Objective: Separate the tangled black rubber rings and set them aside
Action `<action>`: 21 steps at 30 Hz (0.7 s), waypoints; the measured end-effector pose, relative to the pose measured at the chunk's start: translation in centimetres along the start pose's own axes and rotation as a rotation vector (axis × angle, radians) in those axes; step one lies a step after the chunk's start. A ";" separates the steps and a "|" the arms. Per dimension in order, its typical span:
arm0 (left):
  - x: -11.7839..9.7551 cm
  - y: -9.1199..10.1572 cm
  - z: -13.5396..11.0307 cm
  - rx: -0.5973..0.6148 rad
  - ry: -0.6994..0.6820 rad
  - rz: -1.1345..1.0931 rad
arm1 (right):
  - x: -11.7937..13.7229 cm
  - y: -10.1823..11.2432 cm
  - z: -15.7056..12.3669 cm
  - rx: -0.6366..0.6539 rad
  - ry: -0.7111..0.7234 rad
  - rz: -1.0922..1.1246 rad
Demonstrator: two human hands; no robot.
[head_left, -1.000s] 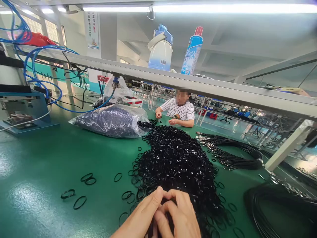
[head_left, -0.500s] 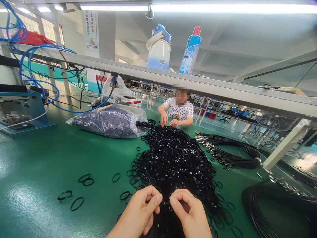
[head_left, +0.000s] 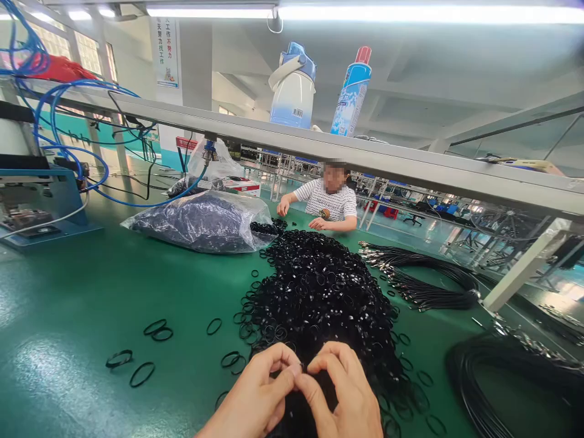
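A large heap of black rubber rings [head_left: 319,292] covers the green table, and my left hand [head_left: 250,389] and my right hand [head_left: 342,383] rest at its near edge. Their fingertips meet over the rings. Whatever lies between them is hidden by my fingers. Several loose rings [head_left: 157,330] lie on the table to the left of the heap. Across the table, a co-worker in a striped shirt [head_left: 331,204] has both hands near the heap's far end.
A clear plastic bag of dark rings [head_left: 201,224] lies beyond the heap. Bundled black cables with metal ends [head_left: 420,280] and a black cable coil [head_left: 483,377] lie to the right. A blue machine [head_left: 36,201] stands at the left, below a grey overhead shelf [head_left: 319,146].
My fingertips have come together from slightly apart over the heap. The co-worker's hand on the image left has moved further left, away from the heap.
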State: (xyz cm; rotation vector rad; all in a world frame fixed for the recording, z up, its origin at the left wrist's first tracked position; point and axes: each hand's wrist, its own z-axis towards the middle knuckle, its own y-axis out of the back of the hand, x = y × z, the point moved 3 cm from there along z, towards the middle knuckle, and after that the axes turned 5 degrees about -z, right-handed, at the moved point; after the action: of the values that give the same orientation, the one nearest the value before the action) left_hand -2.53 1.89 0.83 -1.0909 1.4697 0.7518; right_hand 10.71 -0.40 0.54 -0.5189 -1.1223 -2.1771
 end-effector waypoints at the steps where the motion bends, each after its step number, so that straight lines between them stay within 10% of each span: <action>1: 0.0 -0.1 0.0 0.009 0.005 -0.007 | -0.1 -0.2 0.0 0.022 -0.002 -0.009; 14: -1.3 1.4 0.1 -0.102 0.054 -0.259 | -3.4 2.6 1.8 -0.004 -0.070 -0.464; 21: -0.6 1.7 0.3 -0.139 0.081 -0.512 | -3.2 2.7 2.0 0.063 -0.079 -0.327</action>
State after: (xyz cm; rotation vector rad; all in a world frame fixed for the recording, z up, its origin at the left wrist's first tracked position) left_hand -4.02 2.97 1.11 -1.5404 1.1398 0.4520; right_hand 14.98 1.21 1.38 -0.4205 -1.3958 -2.4052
